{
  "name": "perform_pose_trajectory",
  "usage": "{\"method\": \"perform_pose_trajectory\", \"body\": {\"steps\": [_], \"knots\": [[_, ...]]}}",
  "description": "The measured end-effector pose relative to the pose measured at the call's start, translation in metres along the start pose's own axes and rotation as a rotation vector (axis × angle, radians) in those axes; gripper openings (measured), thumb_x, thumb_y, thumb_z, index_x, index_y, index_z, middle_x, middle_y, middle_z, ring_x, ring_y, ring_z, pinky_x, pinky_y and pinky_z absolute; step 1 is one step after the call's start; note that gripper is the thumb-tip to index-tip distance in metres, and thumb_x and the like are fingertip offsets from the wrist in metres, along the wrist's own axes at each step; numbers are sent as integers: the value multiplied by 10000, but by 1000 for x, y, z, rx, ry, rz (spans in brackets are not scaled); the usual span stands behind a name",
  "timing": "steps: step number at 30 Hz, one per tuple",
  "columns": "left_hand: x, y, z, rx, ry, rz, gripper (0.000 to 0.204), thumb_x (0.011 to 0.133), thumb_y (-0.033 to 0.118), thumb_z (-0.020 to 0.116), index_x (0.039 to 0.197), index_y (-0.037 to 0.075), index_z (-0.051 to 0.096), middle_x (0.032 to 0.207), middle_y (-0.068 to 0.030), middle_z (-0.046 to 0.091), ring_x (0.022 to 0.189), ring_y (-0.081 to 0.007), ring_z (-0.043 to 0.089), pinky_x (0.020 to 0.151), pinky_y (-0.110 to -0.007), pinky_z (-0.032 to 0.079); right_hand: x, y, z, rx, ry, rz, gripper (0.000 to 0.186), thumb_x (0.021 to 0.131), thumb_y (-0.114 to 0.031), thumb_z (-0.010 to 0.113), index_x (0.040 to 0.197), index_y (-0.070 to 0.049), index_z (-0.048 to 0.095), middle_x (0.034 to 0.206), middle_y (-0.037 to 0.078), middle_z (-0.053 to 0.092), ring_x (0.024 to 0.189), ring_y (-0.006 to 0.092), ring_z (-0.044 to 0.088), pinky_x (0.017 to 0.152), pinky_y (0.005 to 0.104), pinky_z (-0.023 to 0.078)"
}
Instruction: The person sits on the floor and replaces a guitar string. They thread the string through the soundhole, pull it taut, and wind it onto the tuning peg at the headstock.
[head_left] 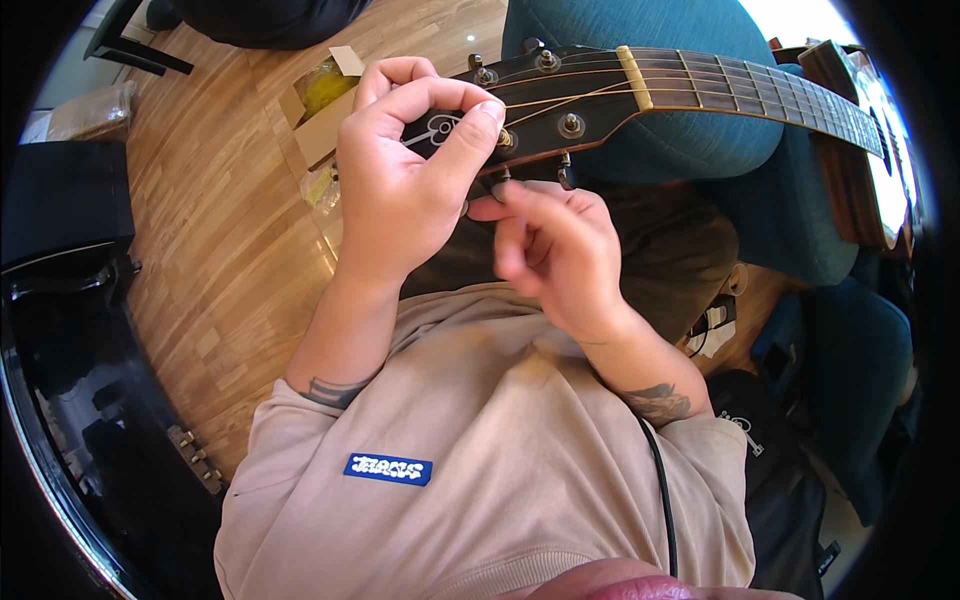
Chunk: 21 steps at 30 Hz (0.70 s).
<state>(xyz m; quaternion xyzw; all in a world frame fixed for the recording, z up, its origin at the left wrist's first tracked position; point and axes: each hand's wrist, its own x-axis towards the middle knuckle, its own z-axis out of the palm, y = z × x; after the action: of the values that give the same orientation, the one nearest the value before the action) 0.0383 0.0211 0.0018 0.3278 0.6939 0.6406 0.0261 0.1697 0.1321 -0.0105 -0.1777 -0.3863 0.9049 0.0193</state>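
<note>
An acoustic guitar's black headstock (pixel 548 138) lies across the upper middle, with tuners, strings and a pale nut (pixel 634 78); its fretted neck (pixel 748 93) runs right. My left hand (pixel 405 190) is closed at the headstock, thumb and fingertip pinched on a string by a post, covering part of the headstock. Just below, my right hand (pixel 560 245) is closed, its slightly blurred fingertips on a tuning peg (pixel 503 181) under the headstock's lower edge.
Teal upholstered seating (pixel 690 150) is behind the guitar, with a wooden guitar body (pixel 855 205) at far right. An open cardboard box (pixel 318 140) sits on the wooden floor (pixel 210 300). A glossy black piece of furniture (pixel 70 200) stands left. A black case (pixel 770 480) lies lower right.
</note>
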Motion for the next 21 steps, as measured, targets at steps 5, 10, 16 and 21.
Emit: {"method": "perform_pose_trajectory", "body": {"steps": [5, 10, 16, 21], "knots": [[-1, 0, 1, 30, -9, 16, 112, 874, 94, 789, 912, -8, 763, 992, -50, 572, 1058, -152, 519, 939, -296, 428, -7, 10, -2, -91, 97, -90, 168, 1026, -145, 682, 1076, 14, 691, 608, -3, 575, 450, 56, 483, 422, 221, 333], [-2, 2, 0, 22, -6, 6, 113, 870, 92, 789, 908, -10, 761, 1000, -49, 579, 1064, -152, 518, 936, -288, 428, -4, 28, 5, -330, 296, -499, 314, 853, -34, 873, 1101, 42, 697, 706, 22, 701, 507, 28, 572, 442, 174, 405], [-1, 2, 1, 7, -18, -32, 99, 867, 87, 789, 900, -3, 764, 1018, -48, 571, 1077, -149, 520, 946, -281, 430, -3, 32, 15, -328, 372, -481, 173, 941, -103, 794, 984, 47, 719, 654, 19, 663, 471, 36, 528, 421, 202, 372], [0, 0, 3, -35, 29, -64, 175, 835, 182, 829, 888, 20, 790, 947, -43, 582, 1016, -169, 537, 945, -327, 438, -3, 15, 5, 197, 133, -10, 248, 1026, -217, 635, 962, 14, 698, 580, 22, 547, 401, 89, 429, 394, 261, 273]]}}
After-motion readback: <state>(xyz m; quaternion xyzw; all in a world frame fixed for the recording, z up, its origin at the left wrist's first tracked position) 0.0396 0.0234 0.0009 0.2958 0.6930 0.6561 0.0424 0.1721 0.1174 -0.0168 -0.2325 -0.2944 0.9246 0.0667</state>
